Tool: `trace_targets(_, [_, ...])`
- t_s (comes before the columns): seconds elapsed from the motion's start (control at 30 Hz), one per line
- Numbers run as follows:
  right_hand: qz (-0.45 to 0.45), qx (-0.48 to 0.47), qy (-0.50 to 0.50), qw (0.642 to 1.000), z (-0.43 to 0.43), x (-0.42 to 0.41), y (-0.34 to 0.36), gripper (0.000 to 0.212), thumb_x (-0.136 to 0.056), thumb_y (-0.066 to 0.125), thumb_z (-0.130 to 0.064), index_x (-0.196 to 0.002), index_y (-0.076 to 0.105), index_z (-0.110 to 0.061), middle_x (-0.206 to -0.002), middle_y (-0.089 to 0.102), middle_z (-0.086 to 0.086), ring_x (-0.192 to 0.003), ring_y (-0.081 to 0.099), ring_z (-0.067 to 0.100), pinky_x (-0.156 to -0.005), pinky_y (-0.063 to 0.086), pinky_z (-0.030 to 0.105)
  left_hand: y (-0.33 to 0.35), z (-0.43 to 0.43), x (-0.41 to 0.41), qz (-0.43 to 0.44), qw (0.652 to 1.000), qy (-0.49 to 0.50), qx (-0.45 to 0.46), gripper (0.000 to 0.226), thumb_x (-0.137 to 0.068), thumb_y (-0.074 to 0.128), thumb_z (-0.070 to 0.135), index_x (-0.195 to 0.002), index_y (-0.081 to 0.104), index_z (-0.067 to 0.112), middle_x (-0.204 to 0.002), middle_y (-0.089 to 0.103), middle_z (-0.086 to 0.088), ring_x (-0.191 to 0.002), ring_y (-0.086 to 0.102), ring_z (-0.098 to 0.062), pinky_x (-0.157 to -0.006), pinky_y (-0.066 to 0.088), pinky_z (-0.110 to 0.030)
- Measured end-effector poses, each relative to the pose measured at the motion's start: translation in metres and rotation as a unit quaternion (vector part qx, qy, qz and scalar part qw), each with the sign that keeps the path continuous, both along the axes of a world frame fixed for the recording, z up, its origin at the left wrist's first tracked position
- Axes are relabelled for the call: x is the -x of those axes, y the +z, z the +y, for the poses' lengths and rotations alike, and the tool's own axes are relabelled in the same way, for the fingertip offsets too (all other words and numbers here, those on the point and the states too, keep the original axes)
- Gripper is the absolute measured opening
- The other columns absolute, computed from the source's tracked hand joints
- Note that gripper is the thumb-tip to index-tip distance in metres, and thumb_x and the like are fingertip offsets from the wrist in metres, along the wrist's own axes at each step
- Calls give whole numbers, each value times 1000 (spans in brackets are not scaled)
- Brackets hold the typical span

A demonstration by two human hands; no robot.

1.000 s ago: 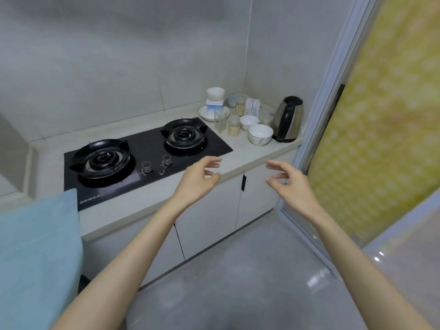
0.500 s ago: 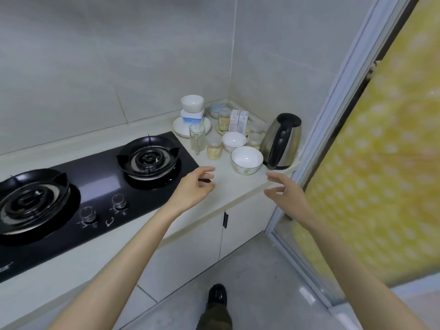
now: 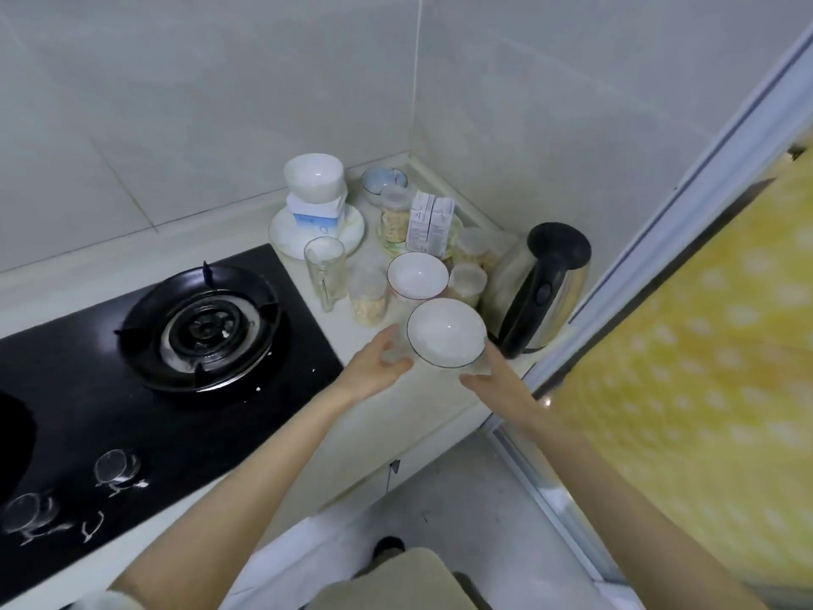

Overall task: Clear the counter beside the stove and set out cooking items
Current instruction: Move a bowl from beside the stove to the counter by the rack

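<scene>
The left grip and right grip are flanking a white bowl on the tabletop, fingers loosely curved; contact is too blurred to tell. A steel kettle is standing just beside the bowl.

Grey tiled wall behind — yellow dotted curtain at right, grey floor below

No text can be read: the two small white cartons at the far right of the table carry grey print too small to make out, the blue-and-white box under a white bowl shows only a blurred mark, and the white markings by the stove knobs are smeared.
</scene>
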State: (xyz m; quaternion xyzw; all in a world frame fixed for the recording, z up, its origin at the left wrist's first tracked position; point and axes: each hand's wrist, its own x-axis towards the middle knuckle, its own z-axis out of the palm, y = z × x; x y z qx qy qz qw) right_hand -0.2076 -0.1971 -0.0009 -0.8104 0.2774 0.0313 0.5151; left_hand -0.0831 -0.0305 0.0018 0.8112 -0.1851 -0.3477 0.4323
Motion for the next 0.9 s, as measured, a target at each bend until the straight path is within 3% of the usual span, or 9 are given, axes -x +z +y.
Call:
trace_targets(0.1, [-14,-4,-7,1000,-15,-16,-29,76,-86,61,-18,-148,19,-30,-146,34,-9,-134,35,14,-111,36,41,-15,-21,-8,35,999,21,12,72,-92,62,28,-151,21,25,-147,38,-1,-129,47,-20,-103,41,-30])
trace_targets(0.23, [20,-11,-36,999,-18,-31,-24,80,-93,57,-16,-153,2,-17,-152,29,-1,-138,31,21,-113,27,33,-31,-43,-15,58,995,51,60,60,-91,63,22,-144,34,25,-130,53,-2,-120,54,-31,-71,50,-13])
trace_targets(0.3, [64,-29,-54,996,-25,-35,-28,82,-96,54,-17,-153,-5,-13,-154,27,3,-139,30,26,-108,28,29,-39,-48,-18,62,992,79,75,62,-89,65,19,-144,36,25,-128,56,-3,-117,56,-35,-67,50,-15])
trace_targets(0.37, [65,-24,-51,996,-31,-38,-35,78,-95,52,-12,-152,0,-15,-152,28,4,-137,33,27,-105,30,27,-44,-50,-18,85,989,93,81,65,-88,66,16,-145,35,30,-129,56,-4,-107,62,-30,-70,56,-25])
trace_targets(0.53, [60,-87,-79,991,-38,-45,-43,75,-88,48,2,-147,7,-20,-143,33,4,-123,38,22,-102,45,50,-47,-50,-13,176,971,118,111,63,-92,56,6,-139,37,43,-124,61,-12,-104,65,-33,-82,57,-36])
trace_targets(0.67, [35,-113,-74,990,-38,-45,-43,66,-85,47,5,-140,18,-17,-122,39,-5,-119,42,21,-99,48,50,-42,-44,-1,197,954,164,156,66,-89,51,-5,-122,49,52,-124,62,-8,-108,64,-28,-80,57,-30])
trace_targets(0.77, [13,-125,-50,991,-35,-48,-35,63,-84,50,4,-136,24,-20,-107,41,-16,-118,47,24,-94,51,50,-33,-32,8,208,937,216,181,65,-89,53,-4,-132,48,45,-116,66,-11,-104,67,-27,-84,57,-33])
trace_targets(0.83, [-12,-141,-25,990,-32,-52,-23,61,-84,52,4,-133,27,-20,-108,44,-17,-119,49,26,-90,53,51,-25,-20,12,201,927,254,189,66,-89,57,-1,-138,44,40,-103,68,-13,-97,69,-25,-87,56,-35])
trace_targets(0.9, [-38,-169,-8,985,-30,-56,-11,57,-85,52,6,-131,29,-18,-119,48,-3,-116,49,25,-86,56,45,-13,-11,16,188,920,276,207,65,-88,59,0,-139,45,37,-89,65,-9,-86,69,-20,-87,57,-35])
